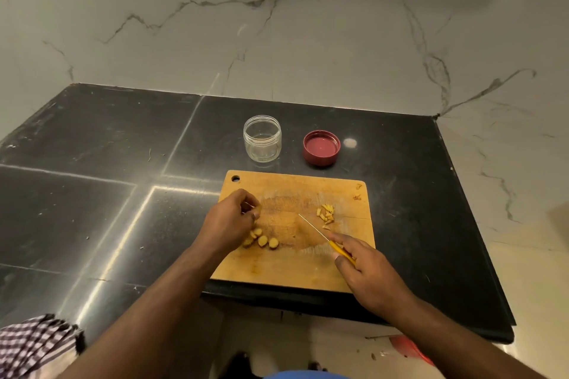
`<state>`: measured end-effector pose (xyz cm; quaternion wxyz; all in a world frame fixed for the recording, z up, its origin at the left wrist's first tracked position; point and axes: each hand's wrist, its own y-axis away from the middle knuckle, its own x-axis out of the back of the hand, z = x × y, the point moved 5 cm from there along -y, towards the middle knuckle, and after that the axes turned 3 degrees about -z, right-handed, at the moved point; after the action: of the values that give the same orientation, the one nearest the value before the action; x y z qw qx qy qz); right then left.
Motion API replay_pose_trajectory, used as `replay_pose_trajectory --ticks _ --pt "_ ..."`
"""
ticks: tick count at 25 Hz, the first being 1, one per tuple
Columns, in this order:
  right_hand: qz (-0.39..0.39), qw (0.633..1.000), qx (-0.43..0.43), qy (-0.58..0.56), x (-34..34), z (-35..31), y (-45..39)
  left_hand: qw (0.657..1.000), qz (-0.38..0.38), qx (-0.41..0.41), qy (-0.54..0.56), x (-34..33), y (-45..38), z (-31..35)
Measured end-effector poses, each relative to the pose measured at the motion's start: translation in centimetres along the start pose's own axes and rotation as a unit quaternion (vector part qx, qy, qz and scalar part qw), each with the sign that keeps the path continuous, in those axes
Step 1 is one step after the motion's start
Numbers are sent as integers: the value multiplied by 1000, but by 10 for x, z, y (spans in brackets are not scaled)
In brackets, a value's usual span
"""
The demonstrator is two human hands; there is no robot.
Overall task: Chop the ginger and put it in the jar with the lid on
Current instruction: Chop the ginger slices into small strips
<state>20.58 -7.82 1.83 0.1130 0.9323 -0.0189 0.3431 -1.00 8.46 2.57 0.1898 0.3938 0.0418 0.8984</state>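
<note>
**Q:** Black polished stone formed the worktop (92,138), backed by white veined marble; what lay on it in the head view?

**A:** A rectangular wooden cutting board (295,268), pale and scored at its centre, with a hanging hole at the corner beyond the left hand. Past the board, well apart from both hands, stood a clear jar (262,138), open and empty, and just beside it a red lid (321,148) lying rim upward. A checked cloth (34,338) lay at the counter edge, outside the left forearm.

**Q:** How were the hands occupied?

**A:** The left hand (229,221) was curled, fingertips drawn narrowly together near its far side; whether they pinched a piece could not be told. The right hand (366,271) was closed around the yellow handle of a thin knife (317,232), forefinger laid along the handle, blade pointing toward the left hand.

**Q:** Where was the ginger?

**A:** In two lots. Round slices (263,240), tan-skinned at the rim, lay just under the left hand; a small heap of chopped sticks (325,215) lay beyond the right hand, past the blade. A few scraps (357,192) sat at the board's far corner on the right-hand side.

**Q:** How would such pieces handle?

**A:** Probably light, firm and fibrous, slightly moist on cut faces, so apt to cling to skin or steel. The slices would best be pinned flat by the fingertips at the edge away from the blade; the sticks are likely easier gathered in a pinch or swept along the blade. The jar looked like light plastic, liable to tip; holding its wall while filling would seem prudent.
</note>
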Motion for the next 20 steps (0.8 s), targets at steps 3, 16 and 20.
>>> replay_pose_trajectory --ticks 3,16,20 --pt "1 1000 -4 -3 2 1 0 997 -58 -31 -37 -25 -6 24" --pt "41 996 -56 -60 -16 1 18 978 -126 -71 -150 -46 -27 43" --pt "34 995 -70 -58 -19 -5 19 975 -117 -83 -167 -54 -24 44"
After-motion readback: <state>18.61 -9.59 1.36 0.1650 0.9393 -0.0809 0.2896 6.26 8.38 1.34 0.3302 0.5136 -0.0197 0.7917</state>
